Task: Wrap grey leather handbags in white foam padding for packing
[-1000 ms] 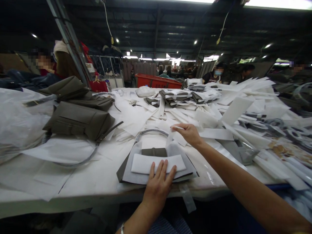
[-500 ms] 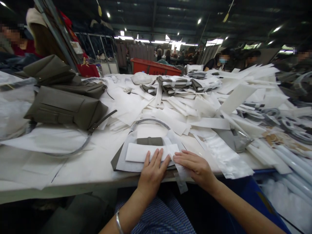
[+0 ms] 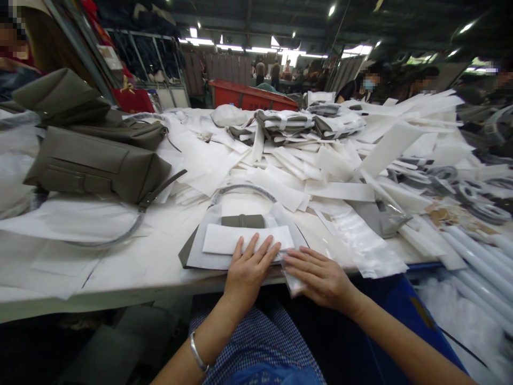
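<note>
A flat grey-green bag piece (image 3: 187, 251) with a covered, arched handle (image 3: 244, 188) lies at the table's front edge, topped by thin white sheeting. Across it rests a white foam strip (image 3: 224, 239). My left hand (image 3: 251, 264) lies flat on that strip with its fingers spread. To its right, my right hand (image 3: 318, 275) presses with outstretched fingers on a clear plastic strip (image 3: 292, 280), which hangs over the table edge. The palms of both hands are hidden.
Grey-green bags (image 3: 96, 163) are stacked on the left. White foam sheets (image 3: 296, 160) are heaped behind and to the right. A blue bin (image 3: 401, 315) stands below the table at right. A masked person (image 3: 366, 85) is farther back.
The camera view has shifted, so the table appears slightly higher. The hanging plastic strip looks shorter and more bunched under my right hand. My left hand stays on the foam strip.
</note>
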Action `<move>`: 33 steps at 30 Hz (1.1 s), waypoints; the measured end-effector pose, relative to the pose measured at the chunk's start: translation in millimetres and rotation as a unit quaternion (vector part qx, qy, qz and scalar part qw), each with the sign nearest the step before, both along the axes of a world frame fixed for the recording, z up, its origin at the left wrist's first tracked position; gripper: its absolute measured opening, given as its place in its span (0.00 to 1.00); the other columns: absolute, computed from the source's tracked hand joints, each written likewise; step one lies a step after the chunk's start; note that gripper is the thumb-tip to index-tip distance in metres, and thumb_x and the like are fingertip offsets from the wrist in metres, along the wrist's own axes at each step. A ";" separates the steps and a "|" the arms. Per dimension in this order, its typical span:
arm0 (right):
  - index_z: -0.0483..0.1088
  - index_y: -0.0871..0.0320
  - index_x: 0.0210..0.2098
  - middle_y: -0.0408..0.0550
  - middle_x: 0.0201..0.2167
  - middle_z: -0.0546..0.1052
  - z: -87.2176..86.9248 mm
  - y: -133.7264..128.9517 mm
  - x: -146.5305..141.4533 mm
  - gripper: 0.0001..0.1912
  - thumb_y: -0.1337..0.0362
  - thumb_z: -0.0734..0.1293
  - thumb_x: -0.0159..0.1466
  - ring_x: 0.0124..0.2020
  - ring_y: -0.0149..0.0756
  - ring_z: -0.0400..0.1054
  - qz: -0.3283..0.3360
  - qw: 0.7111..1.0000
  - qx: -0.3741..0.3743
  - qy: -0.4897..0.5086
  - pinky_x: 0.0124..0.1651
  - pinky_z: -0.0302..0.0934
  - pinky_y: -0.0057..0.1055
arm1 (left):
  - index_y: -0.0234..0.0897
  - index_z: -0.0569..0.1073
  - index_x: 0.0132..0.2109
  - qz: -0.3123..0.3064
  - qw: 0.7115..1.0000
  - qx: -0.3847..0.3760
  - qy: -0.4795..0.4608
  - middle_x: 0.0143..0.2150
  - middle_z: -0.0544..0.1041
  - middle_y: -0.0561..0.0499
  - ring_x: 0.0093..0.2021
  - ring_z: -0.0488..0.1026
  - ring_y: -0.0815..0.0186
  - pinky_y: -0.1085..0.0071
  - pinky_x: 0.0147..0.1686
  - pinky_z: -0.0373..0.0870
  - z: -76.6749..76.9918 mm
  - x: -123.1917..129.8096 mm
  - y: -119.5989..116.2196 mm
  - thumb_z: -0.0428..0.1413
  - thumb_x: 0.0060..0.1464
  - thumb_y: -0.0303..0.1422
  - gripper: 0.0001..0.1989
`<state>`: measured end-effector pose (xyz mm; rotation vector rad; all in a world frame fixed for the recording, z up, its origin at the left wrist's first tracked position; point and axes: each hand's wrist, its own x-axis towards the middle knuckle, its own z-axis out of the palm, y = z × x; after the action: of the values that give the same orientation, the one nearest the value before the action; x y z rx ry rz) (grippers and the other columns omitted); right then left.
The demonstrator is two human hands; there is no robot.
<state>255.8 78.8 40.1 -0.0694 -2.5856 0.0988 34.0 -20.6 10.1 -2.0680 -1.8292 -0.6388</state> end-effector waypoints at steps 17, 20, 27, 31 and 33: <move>0.62 0.51 0.65 0.52 0.59 0.74 -25.4 27.7 -26.6 0.25 0.67 0.64 0.70 0.63 0.42 0.65 -0.086 0.993 -0.049 0.066 0.66 0.60 0.48 | 0.47 0.61 0.68 -0.007 0.998 -0.040 -0.048 0.68 0.64 0.52 0.70 0.56 0.52 0.43 0.69 0.48 12.6 7.2 -3.7 0.57 0.60 0.35 0.30; 0.63 0.54 0.65 0.54 0.58 0.74 -31.7 24.2 -27.1 0.24 0.68 0.63 0.70 0.63 0.42 0.64 -0.089 0.991 -0.054 0.081 0.66 0.60 0.49 | 0.44 0.68 0.63 0.020 0.995 -0.017 -0.092 0.66 0.68 0.50 0.69 0.58 0.49 0.40 0.68 0.46 15.4 19.1 -1.0 0.57 0.61 0.42 0.25; 0.64 0.54 0.64 0.53 0.57 0.75 -35.7 22.1 -27.6 0.24 0.69 0.61 0.70 0.62 0.42 0.65 -0.088 0.989 -0.068 0.099 0.65 0.61 0.49 | 0.42 0.71 0.60 0.045 0.993 0.053 -0.091 0.61 0.73 0.49 0.65 0.66 0.56 0.43 0.71 0.36 -5.2 32.6 9.6 0.54 0.65 0.37 0.17; 0.67 0.55 0.61 0.53 0.56 0.76 -17.4 20.9 -21.8 0.21 0.64 0.64 0.69 0.61 0.43 0.67 -0.082 0.991 -0.073 0.073 0.66 0.60 0.48 | 0.42 0.71 0.60 0.033 0.994 0.078 -0.069 0.60 0.74 0.49 0.63 0.69 0.59 0.47 0.72 0.34 -10.5 30.0 10.2 0.52 0.67 0.37 0.17; 0.72 0.54 0.56 0.51 0.51 0.79 -2.3 24.9 -24.4 0.16 0.61 0.64 0.70 0.56 0.41 0.72 -0.082 0.992 -0.074 0.057 0.68 0.55 0.48 | 0.43 0.70 0.61 0.032 0.994 0.090 -0.050 0.60 0.75 0.50 0.62 0.70 0.60 0.49 0.72 0.35 -10.4 29.8 10.6 0.51 0.67 0.38 0.18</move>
<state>231.4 103.7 37.7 -0.3214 -2.4453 0.2260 63.8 -10.1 -0.3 -1.8844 -1.8099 -0.8713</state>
